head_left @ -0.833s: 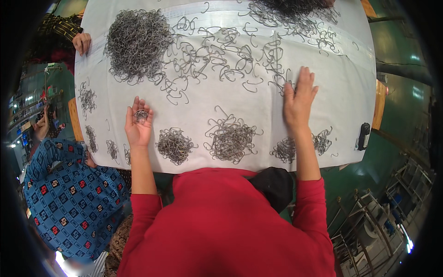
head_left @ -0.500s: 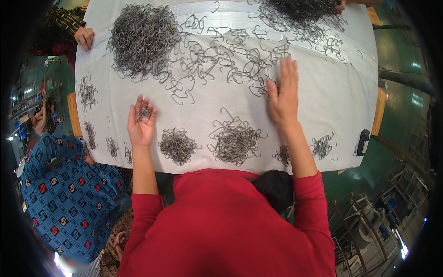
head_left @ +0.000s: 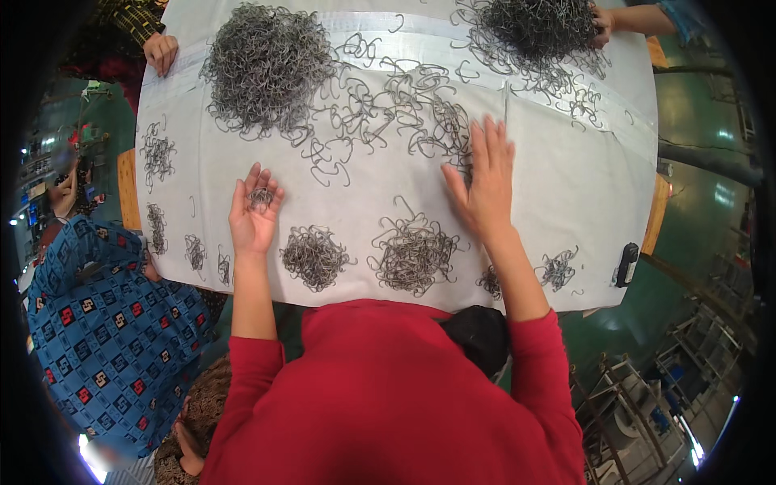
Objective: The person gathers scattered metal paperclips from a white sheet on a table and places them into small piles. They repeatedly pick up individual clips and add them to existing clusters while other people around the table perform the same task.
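Workroom with green floor (head_left: 594, 339) and metal racks (head_left: 622, 420) at lower right; centre, a table under a white cover (head_left: 566, 170), presumably laid so that dark wire shows plainly.

Item: large heap of bent wire hooks (head_left: 269, 69), upper left. Item: loose hooks (head_left: 364, 109), a thin scatter right of that heap. Item: darker heap (head_left: 537, 28), upper right, a co-worker's hand (head_left: 602, 27) against its edge. Item: two small piles, one left of centre (head_left: 315, 259), one at centre (head_left: 415, 255), near the lower table edge, kept apart perhaps to avoid tangling.

Left hand (head_left: 255, 214), left of centre: palm up, fingers slightly curled beneath a small clump of hooks (head_left: 259, 197), unpinched; the cupped pose likely stops spillage.

Right hand (head_left: 487, 186), right of centre: held flat, fingers nearly together, thumb spread, beside the scatter's right end; contact cannot be told.

Item: small black object (head_left: 626, 264), right table edge, well apart from the piles.

Markings: blocky emblems on a blue garment (head_left: 113, 323), lower left; no label readable.
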